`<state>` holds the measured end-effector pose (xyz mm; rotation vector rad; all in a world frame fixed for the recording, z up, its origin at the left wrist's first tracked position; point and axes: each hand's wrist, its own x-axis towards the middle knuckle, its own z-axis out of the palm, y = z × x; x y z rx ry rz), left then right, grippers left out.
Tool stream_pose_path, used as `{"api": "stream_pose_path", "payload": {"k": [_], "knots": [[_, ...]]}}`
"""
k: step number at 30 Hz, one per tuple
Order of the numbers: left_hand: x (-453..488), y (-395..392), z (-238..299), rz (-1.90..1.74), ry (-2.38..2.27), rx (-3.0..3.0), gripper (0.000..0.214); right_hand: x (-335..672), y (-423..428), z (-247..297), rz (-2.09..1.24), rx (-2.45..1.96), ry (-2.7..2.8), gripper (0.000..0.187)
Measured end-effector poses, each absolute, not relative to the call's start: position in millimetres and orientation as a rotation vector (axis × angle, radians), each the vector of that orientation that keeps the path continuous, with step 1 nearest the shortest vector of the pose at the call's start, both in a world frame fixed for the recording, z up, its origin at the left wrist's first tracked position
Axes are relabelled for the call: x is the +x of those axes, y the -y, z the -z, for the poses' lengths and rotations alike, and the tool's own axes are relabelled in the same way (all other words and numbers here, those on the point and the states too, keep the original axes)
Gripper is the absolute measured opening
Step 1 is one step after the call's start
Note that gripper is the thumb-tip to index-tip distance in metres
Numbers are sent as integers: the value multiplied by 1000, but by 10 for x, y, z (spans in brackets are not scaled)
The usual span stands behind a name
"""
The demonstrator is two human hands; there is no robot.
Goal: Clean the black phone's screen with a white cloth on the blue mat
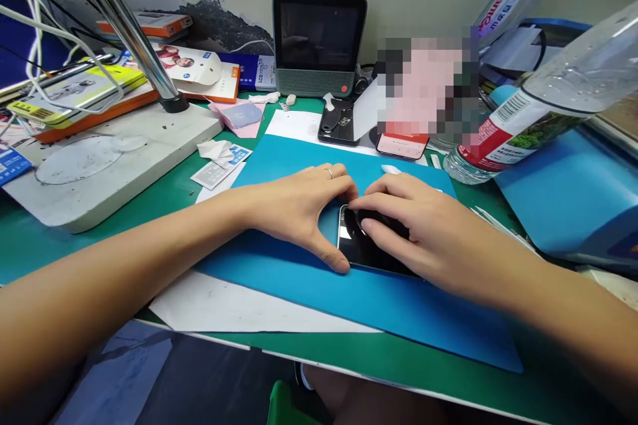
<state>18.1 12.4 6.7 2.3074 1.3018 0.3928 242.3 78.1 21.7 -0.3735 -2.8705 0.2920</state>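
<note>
A black smartphone [359,250] lies screen-up on a blue mat [279,265] in the middle of the green table. My left hand [299,206] braces the phone's left end, thumb at its near corner and fingers at its far corner. My right hand [423,229] lies over the phone, fingers curled down and pressing on the glass. Most of the screen is hidden under it.
A microscope stand base [100,159] sits at left with boxes behind it. A small grey screen device [319,43] stands at the back. A second phone [339,123] lies behind the mat. A clear plastic bottle [538,106] lies at right. Wipes and packets [219,159] lie left of the mat.
</note>
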Motion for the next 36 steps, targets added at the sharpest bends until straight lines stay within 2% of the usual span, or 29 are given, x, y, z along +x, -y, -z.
{"api": "stream_pose_path", "payload": {"k": [10, 22, 36], "knots": [[173, -122, -38, -476, -1312, 2298, 67, 2312, -805, -83, -321, -342, 2746, 21], [197, -124, -22, -531, -1298, 2338, 63, 2232, -778, -5, -166, -327, 2779, 20], [205, -97, -48, -520, -1304, 2357, 60, 2221, -773, -12, -204, -350, 2801, 17]]}}
